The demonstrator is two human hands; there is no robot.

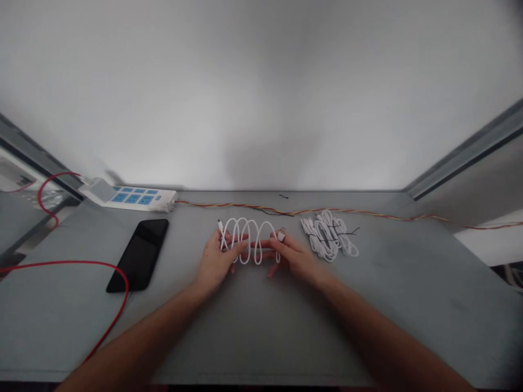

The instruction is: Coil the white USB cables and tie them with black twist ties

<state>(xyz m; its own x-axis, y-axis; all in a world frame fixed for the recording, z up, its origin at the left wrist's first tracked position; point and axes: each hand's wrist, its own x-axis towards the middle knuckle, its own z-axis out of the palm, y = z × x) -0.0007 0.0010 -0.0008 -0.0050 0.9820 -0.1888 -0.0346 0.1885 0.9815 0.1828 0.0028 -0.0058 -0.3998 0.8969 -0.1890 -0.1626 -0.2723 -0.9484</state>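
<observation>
Head view: the left hand point(214, 261) and right hand point(296, 258), held apart, gripped the looped white cable point(247, 239) at either side, beside a bundled white cable point(329, 237) on the counter point(408, 272).

White cable point(245, 219); black phone point(139, 256); red cord point(69, 262).

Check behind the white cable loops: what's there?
Grey tabletop, then a twisted orange-and-yellow wire. The white cable loops are covered under the left hand and right hand; what lies beneath cannot be seen.
</observation>
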